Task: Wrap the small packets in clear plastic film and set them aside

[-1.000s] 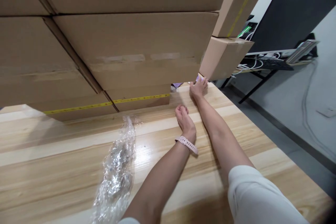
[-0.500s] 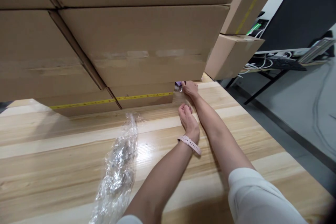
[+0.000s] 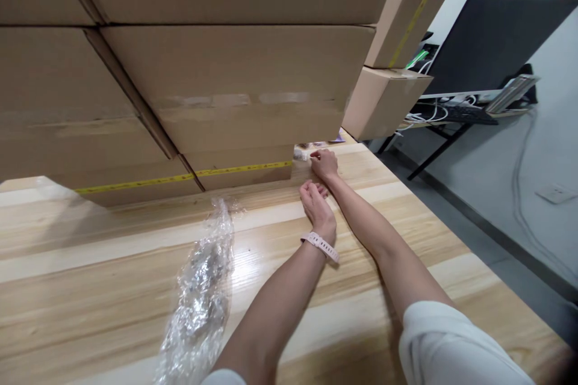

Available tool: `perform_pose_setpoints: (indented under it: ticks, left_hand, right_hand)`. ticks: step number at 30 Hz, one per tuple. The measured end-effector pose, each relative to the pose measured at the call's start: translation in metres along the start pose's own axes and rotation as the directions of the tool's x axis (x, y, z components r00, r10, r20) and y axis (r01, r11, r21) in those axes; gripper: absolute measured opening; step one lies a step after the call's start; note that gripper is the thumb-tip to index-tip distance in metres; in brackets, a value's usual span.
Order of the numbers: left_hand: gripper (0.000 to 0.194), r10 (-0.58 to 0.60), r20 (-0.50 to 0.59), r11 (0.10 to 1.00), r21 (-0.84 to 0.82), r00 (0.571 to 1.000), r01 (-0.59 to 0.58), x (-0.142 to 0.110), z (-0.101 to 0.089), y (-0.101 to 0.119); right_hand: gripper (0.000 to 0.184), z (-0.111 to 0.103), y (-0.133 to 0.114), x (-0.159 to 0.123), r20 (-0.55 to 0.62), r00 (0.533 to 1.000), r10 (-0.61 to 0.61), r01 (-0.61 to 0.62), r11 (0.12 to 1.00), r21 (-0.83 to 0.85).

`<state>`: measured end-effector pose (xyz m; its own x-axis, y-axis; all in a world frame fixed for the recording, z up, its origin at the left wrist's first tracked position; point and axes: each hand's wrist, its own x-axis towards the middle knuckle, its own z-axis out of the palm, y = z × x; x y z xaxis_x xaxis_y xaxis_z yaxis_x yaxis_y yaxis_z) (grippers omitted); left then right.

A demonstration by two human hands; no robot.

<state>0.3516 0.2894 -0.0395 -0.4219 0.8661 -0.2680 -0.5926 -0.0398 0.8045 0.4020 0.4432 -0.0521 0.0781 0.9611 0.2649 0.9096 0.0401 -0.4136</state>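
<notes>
My right hand (image 3: 324, 163) is near the lower corner of the cardboard boxes, with its fingertips pinched together. The edge of a shiny clear plastic piece (image 3: 300, 153) meets those fingertips; I cannot tell whether they grip it. Just in front, my left hand (image 3: 316, 203), with a pink band (image 3: 320, 245) on the wrist, is loosely cupped with the fingers somewhat apart. Nothing shows in it. Behind the right hand, a small purple item (image 3: 339, 137) is partly hidden by the box corner.
Large cardboard boxes (image 3: 239, 84) are stacked along the back of the wooden table (image 3: 112, 289). Crumpled clear plastic wrap (image 3: 198, 295) lies left of my arms. Two smaller boxes (image 3: 383, 102), a dark monitor (image 3: 492, 42) and white cables (image 3: 433, 113) are at the right.
My left hand's fingers have loosened from a tighter curl. My right hand has come slightly nearer, and the purple item that was beside it now shows behind it. The view has shifted.
</notes>
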Motion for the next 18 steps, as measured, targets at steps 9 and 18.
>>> perform_pose_setpoints:
  ticks: [9, 18]
  left_hand:
    - [0.02, 0.05, -0.002, 0.999, 0.01, 0.999, -0.05, 0.005, -0.003, -0.006]
    - [0.02, 0.03, -0.008, 0.999, 0.013, 1.0, -0.03, 0.001, -0.001, -0.004]
  right_hand:
    - [0.036, 0.025, -0.049, 0.036, 0.019, 0.996, -0.091, 0.091, 0.996, -0.014]
    - [0.041, 0.007, -0.024, 0.042, -0.195, 0.916, 0.351, -0.352, 0.936, 0.033]
